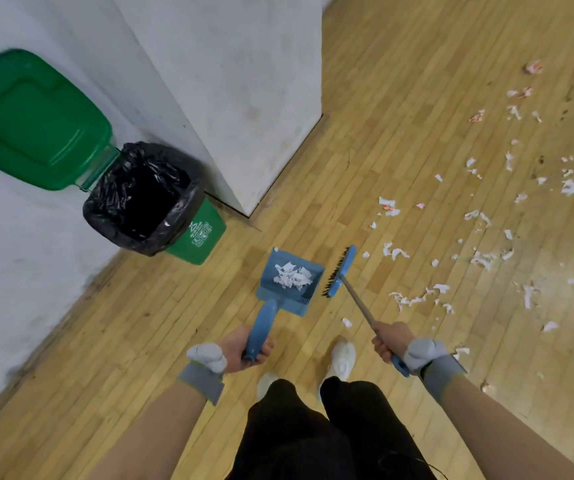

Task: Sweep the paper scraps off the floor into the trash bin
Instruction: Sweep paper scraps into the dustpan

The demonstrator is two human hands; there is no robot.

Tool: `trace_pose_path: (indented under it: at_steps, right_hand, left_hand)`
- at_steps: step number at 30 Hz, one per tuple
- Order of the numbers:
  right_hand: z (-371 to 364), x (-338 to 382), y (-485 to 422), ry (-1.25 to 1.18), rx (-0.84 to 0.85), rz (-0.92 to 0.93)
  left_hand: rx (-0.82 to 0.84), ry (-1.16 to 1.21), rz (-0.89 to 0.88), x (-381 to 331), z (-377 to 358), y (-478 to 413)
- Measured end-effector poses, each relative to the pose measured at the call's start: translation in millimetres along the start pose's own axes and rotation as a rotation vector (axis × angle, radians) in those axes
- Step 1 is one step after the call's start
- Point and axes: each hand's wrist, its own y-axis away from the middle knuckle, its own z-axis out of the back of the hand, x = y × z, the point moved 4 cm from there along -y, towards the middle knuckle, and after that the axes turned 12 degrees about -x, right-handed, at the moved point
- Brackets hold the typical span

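Note:
My left hand (240, 348) grips the handle of a blue dustpan (271, 296), held level above the floor with a pile of white paper scraps (290, 275) in it. My right hand (391, 339) holds the metal handle of a blue broom (339, 271), whose black bristles face the dustpan's right side. A green trash bin (192, 237) with a black liner stands open at the left, its lid (32, 119) leaning against the wall. Several white and red-marked paper scraps (483, 258) lie scattered over the wooden floor to the right.
A white pillar (244, 98) juts out just right of the bin, its corner close to the dustpan's far side. A white wall (19, 254) runs along the left. My white shoes (342, 356) and black trousers are below the tools.

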Motion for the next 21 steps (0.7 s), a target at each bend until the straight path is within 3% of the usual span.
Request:
trace_pose_path:
  at_steps: [9,21]
  right_hand:
    - [-55.5,6.5,58.2,-0.010,0.018,0.017]
    - [-163.5,-12.1,145.6,-0.035,0.060,0.039]
  left_hand:
    - [0.065,0.035,-0.215,-2.1,73.6,46.2]
    - [0.166,0.025,-0.344,-17.0,178.2,153.3]
